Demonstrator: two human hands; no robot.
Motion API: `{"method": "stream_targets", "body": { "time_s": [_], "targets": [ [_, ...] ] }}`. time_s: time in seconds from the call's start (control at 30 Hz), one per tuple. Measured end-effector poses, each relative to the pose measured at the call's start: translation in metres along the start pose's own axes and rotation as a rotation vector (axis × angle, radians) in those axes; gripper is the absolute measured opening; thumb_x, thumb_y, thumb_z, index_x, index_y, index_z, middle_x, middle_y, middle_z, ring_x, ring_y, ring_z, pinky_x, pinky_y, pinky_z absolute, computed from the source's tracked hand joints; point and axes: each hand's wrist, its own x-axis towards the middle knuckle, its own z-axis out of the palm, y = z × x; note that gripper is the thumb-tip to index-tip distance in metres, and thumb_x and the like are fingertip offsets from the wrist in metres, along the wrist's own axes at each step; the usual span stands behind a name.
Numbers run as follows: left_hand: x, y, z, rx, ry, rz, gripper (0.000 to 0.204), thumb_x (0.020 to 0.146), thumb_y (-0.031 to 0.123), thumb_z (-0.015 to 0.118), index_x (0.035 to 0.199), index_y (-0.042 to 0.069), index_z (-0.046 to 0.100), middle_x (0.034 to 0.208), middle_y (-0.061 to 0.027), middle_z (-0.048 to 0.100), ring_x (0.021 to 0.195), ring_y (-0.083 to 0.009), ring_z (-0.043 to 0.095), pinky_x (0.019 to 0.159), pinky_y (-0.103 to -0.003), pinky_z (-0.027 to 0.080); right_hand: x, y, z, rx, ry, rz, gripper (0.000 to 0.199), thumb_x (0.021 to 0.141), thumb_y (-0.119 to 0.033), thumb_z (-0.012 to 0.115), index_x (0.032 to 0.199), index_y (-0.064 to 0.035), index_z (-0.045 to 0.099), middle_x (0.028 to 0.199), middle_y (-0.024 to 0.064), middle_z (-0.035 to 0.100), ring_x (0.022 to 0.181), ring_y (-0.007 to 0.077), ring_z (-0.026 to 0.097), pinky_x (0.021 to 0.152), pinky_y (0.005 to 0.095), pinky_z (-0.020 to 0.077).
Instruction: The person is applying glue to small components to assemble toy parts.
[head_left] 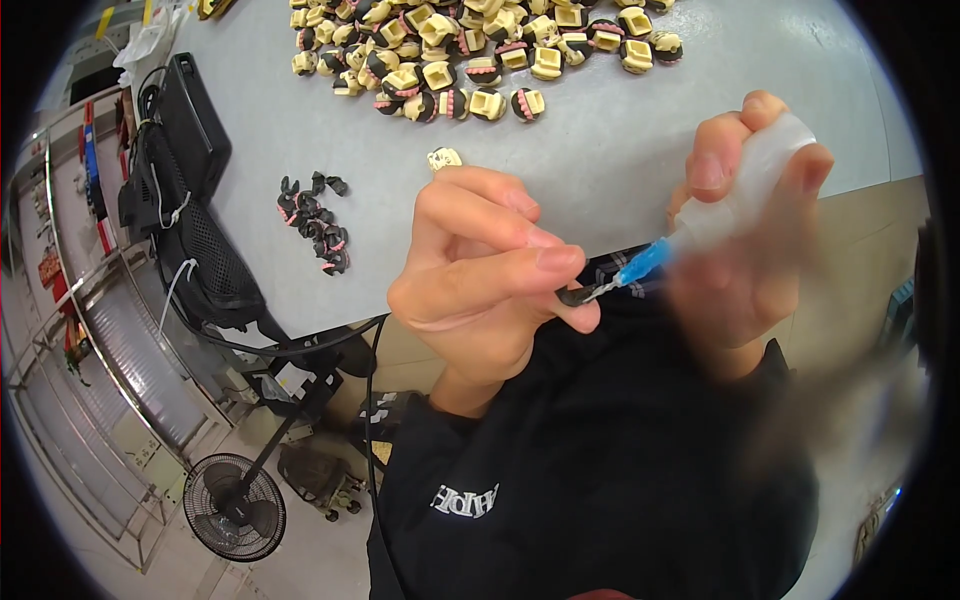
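My left hand (470, 265) pinches a small black piece (574, 297) between thumb and fingertips, above the table's near edge. Most of that piece is hidden by the fingers. In my right hand (728, 295) is a white squeeze bottle (745, 175), tilted nozzle-down toward the left hand. A thin pale tip sticks out of its blue nozzle (643, 262) and meets the black piece or stops just short; I cannot tell which. Just beyond my left hand lies a single cream-coloured part (443, 158).
Many small cream, black and pink moulded parts (440, 75) are heaped at the table's far side. Several loose black-and-pink pieces (318, 225) lie left of my left hand. A black device (190, 115) with cables stands along the table's left edge. A fan (235, 507) is lower left.
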Motion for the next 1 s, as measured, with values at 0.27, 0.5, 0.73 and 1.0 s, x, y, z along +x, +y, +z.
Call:
{"method": "stream_targets", "body": {
  "time_s": [0.27,0.5,0.73,1.0],
  "targets": [
    [0.001,-0.001,0.000,-0.028,-0.007,-0.003,0.030,0.054,0.015,0.079,0.081,0.010,0.069,0.085,-0.0007,0.053,0.086,-0.0187,0.047,0.068,-0.027,0.040,0.000,-0.007,0.006,0.014,0.032,-0.016,0.054,0.081,-0.029,0.059,0.117,0.0007,0.031,0.088,0.0089,0.043,0.061,0.0079,0.040,0.054,0.0146,0.0368],
    [0.004,0.000,-0.005,-0.179,-0.065,-0.105,0.029,0.057,0.008,0.078,0.085,0.004,0.069,0.086,-0.0037,0.053,0.088,-0.0198,0.047,0.071,-0.027,0.041,-0.001,-0.024,0.016,-0.096,-0.094,-0.196,0.040,0.089,-0.035,0.051,0.113,-0.0064,0.036,0.085,0.0056,0.045,0.051,0.0064,0.036,0.040,0.0175,0.0315],
    [0.004,0.000,-0.009,-0.213,-0.089,-0.126,0.030,0.058,0.004,0.077,0.086,0.001,0.068,0.086,-0.0052,0.053,0.088,-0.0201,0.047,0.074,-0.029,0.041,-0.009,-0.030,0.027,-0.335,-0.038,-0.224,0.041,0.089,-0.039,0.048,0.112,-0.0066,0.037,0.083,0.0029,0.045,0.053,0.0055,0.035,0.040,0.0164,0.0275],
    [0.008,-0.001,-0.011,-0.201,-0.147,-0.106,0.031,0.058,0.003,0.077,0.088,0.001,0.068,0.087,-0.0050,0.053,0.086,-0.0196,0.048,0.073,-0.029,0.042,-0.001,-0.026,0.027,-0.575,-0.049,-0.371,0.037,0.092,-0.035,0.042,0.112,-0.0042,0.036,0.077,0.0041,0.044,0.053,0.0051,0.034,0.041,0.0154,0.0210]
  ]
}}
